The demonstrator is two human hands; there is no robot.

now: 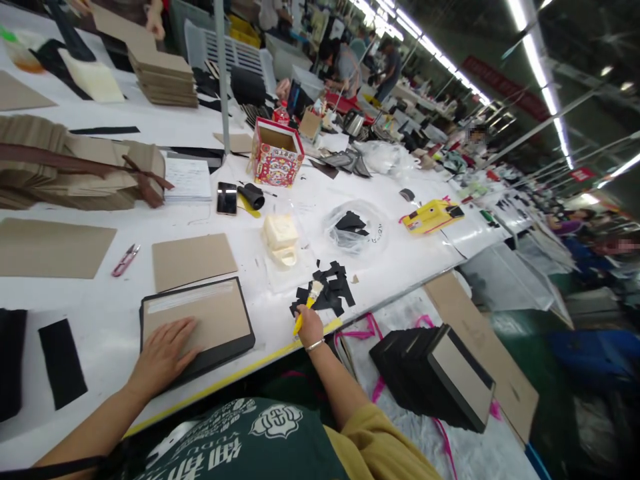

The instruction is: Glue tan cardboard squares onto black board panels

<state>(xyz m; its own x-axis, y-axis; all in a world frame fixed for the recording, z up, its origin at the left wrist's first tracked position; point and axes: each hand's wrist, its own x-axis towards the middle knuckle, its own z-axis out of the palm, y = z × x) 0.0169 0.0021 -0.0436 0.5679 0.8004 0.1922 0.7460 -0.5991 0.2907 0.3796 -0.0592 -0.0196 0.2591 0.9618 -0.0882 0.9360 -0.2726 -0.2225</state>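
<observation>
My left hand (167, 350) lies flat, fingers stretched, on a tan cardboard panel (220, 313) edged in black material. A whitish, wet-looking streak runs along the panel's far edge. Closed around a yellow-handled paintbrush (311, 301), my right hand (311, 327) is at the table's front edge, bristles pointing up and away. Under and beside the brush lie small black strips (336, 287) in a loose pile. Beyond them sits a block of cream-coloured paste (281, 237) on clear plastic. Another bare cardboard sheet (195, 260) lies just past the panel.
Pink thread snips (126, 260), a phone (227, 198) and a red patterned box (278, 153) are on the white table. Stacked cardboard (65, 163) stands at left. Black-edged panels (435, 373) are stacked on the right. A co-worker's hand (155, 23) shows at the far left.
</observation>
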